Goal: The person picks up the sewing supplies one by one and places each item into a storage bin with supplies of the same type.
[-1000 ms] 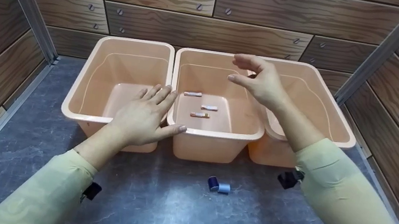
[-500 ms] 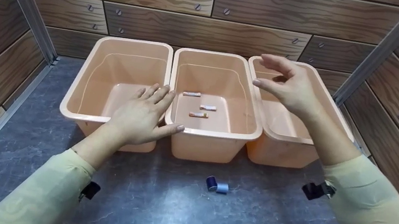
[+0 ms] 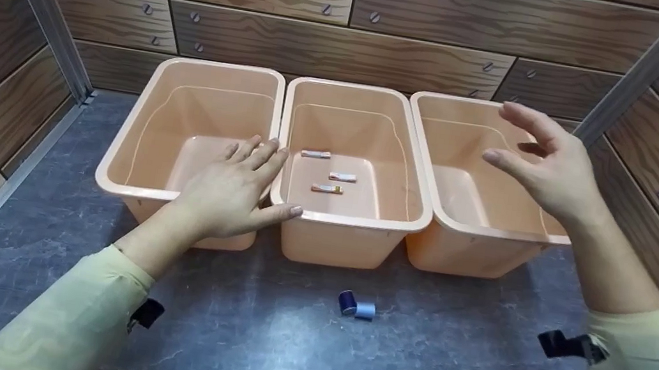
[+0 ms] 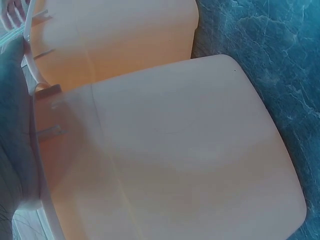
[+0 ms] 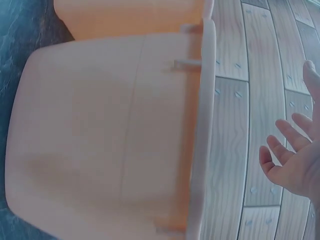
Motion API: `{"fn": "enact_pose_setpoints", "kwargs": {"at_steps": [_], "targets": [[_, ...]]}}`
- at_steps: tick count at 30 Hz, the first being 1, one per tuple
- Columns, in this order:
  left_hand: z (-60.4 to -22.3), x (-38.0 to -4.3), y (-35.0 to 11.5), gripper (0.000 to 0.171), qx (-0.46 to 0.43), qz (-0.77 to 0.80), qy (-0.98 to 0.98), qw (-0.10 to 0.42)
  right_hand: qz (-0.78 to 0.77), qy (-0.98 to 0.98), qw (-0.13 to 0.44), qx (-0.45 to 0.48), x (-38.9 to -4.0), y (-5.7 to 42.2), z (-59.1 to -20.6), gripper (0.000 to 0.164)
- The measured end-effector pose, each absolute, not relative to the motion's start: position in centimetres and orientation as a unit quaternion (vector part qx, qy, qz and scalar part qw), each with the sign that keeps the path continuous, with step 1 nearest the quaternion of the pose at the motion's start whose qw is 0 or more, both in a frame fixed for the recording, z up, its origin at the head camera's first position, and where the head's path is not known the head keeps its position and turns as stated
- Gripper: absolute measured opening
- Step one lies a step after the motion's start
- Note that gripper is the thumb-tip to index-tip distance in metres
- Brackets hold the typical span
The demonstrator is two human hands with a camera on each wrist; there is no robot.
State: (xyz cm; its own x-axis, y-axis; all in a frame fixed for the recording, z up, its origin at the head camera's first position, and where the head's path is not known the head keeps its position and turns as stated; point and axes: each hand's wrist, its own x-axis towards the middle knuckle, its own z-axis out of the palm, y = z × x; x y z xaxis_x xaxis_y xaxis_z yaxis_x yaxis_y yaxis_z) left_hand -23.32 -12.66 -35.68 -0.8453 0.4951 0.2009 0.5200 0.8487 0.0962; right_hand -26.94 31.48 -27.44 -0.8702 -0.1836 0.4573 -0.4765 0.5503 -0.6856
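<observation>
My left hand (image 3: pixel 228 193) is spread with straight fingers over the front of the left peach plastic bin (image 3: pixel 116 186). Its thumb reaches across to the front rim of the middle bin (image 3: pixel 356 221). Above the right bin (image 3: pixel 478 230) hovers my right hand (image 3: pixel 554 168), its fingers loosely bent and thumb apart, holding nothing. The right wrist view also shows that hand (image 5: pixel 295 160) with nothing in it. On the middle bin's floor lie three small labelled pieces: a rear one (image 3: pixel 316 154), a middle one (image 3: pixel 343 177) and a front one (image 3: pixel 327 189).
A dark blue thread spool (image 3: pixel 346 302) and a light blue one (image 3: pixel 365 311) lie together on the dark marbled tabletop (image 3: pixel 256 342), in front of the bins. Wood-patterned panels (image 3: pixel 259 40) and metal posts (image 3: pixel 45 3) enclose the back and sides.
My right hand has moved to the right, from above the edge between the middle and right bins to the right bin's far right side. The left hand has stayed in place.
</observation>
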Motion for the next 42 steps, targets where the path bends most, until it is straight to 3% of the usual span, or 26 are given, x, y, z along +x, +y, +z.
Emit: {"fn": "enact_pose_setpoints", "kwargs": {"at_steps": [9, 24, 32, 42], "targets": [[-35.5, -23.3, -12.7, 0.104, -0.269, -0.081, -0.956, 0.083, 0.389, -0.892, 0.174, 0.148, -24.6, 35.3, -28.7, 0.079], [-35.8, -23.1, -12.9, 0.099, -0.278, -0.074, -0.95, 0.12, 0.255, -0.953, 0.096, 0.133, -24.7, 40.5, -31.2, 0.11], [-35.6, -22.3, -12.9, 0.098, -0.294, -0.081, -0.939, 0.161, 0.219, -0.967, 0.033, 0.128, -24.8, 42.1, -32.5, 0.11], [-35.0, -19.6, -11.1, 0.097, -0.369, -0.118, -0.901, 0.195, 0.214, -0.966, 0.026, 0.145, -25.2, 43.1, -33.8, 0.111]]}}
